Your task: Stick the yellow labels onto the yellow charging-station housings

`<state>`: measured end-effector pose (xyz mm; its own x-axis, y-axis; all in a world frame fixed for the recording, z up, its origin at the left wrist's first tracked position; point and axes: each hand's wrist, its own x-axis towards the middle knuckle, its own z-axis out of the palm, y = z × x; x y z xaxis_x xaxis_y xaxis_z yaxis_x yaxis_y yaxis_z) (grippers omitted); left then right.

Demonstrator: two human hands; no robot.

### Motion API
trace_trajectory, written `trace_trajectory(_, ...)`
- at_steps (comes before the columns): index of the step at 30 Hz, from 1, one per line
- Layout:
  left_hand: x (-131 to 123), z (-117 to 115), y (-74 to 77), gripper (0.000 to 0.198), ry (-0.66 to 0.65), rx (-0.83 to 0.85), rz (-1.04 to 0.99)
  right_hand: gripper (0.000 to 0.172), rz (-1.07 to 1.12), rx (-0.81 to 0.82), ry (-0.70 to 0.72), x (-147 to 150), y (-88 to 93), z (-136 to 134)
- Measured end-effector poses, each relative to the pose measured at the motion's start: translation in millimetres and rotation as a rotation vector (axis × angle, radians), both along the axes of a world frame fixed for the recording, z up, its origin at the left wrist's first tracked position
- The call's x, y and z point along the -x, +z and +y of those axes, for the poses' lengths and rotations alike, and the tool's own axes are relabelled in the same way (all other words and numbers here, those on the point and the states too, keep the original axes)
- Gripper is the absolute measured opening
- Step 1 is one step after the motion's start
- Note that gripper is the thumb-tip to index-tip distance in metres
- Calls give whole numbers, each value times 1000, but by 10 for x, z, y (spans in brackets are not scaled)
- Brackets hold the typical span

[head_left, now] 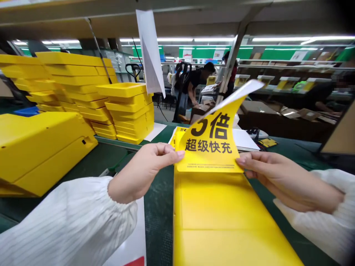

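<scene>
A yellow printed label [210,144] with black Chinese characters is held up in front of me, its top corner curling back to show a white backing [235,96]. My left hand [146,171] pinches the label's left edge between thumb and finger. My right hand [285,181] pinches its right edge. The label's lower edge rests at the end of a long flat yellow panel [222,218], which lies on the bench between my hands. White ribbed sleeves cover both forearms.
Stacked yellow plastic trays [124,111] and a large yellow moulded casing [41,147] stand left on the dark green bench [158,214]. A white paper sheet [149,48] hangs above. Co-workers [199,81] stand beyond the bench, near a hand truck and shelves holding boxes.
</scene>
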<state>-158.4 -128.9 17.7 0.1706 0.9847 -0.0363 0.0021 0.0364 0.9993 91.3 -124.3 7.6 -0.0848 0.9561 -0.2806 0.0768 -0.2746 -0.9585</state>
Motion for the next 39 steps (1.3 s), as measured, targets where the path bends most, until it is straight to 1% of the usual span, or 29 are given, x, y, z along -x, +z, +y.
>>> trace_trajectory(3, -114, 11, -90, 31, -19, 46, 49, 36, 42, 99, 8, -139, -74, -22)
trace_trajectory(5, -186, 16, -174, 33, -16, 68, 96, 39, 49, 129, -14, -207, -121, -62)
trace_trajectory(8, -250, 5, -311, 34, 16, 71, 172, 40, 52, 137, -28, -268, -204, -126)
trace_trajectory(11, -258, -27, -432, 35, 27, 80, 203, 38, 66, 115, -5, -298, -297, -157)
trace_trajectory(15, -234, -70, -531, 33, 53, 95, 205, 35, 71, 86, 17, -310, -371, -141)
trace_trajectory(18, -226, -86, -551, 33, 80, 104, 175, 34, 76, 89, 8, -296, -371, -115)
trace_trajectory(24, -280, -89, -537, 32, 127, 106, 141, 35, 78, 110, -1, -265, -332, -98)
trace_trajectory(31, -327, -116, -506, 34, 126, 104, 113, 41, 70, 174, -22, -273, -341, -102)
trace_trajectory(39, -329, -110, -498, 33, 129, 156, 59, 41, 49, 146, -48, -263, -352, -110)
